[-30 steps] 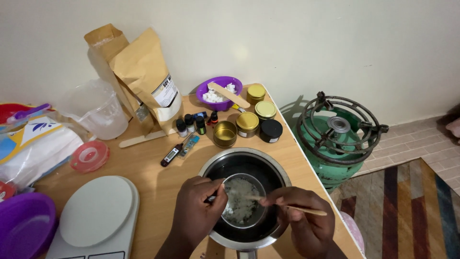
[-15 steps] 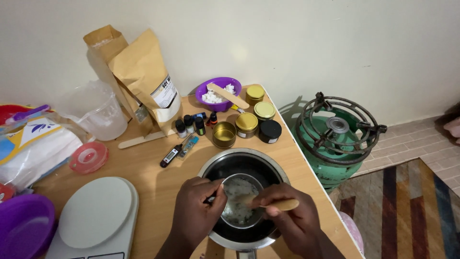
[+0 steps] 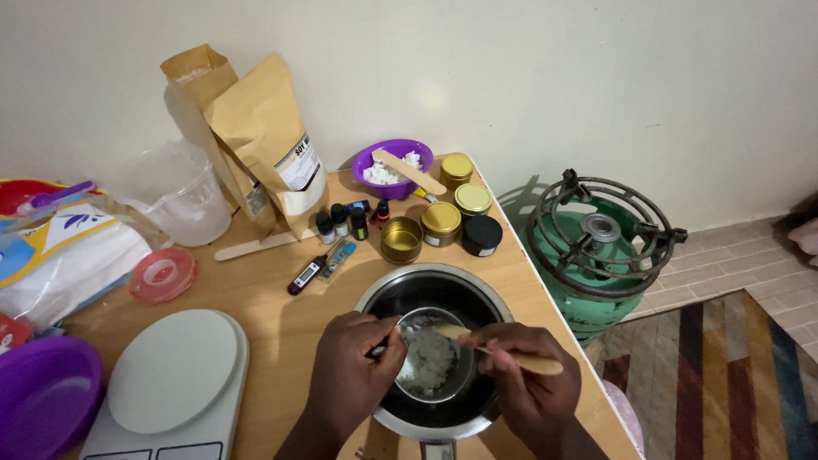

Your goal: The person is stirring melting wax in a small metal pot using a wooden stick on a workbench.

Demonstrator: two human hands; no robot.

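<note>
Head view, looking down at a wooden table. The left hand is gripping the rim of a small metal cup, steadying it inside a larger steel pot. The right hand is pinching a wooden stick, its tip dipping into pale, lumpy wax in the cup. This looks like the stirring step; the next move likely calls for steady circular strokes while bracing the cup. Small gold tins are standing beyond the pot.

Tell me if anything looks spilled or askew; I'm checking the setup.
Nothing spilled. The left hand steadies the small metal cup inside the pot; the right hand holds a wooden stick. One gold tin sits lidless.
</note>
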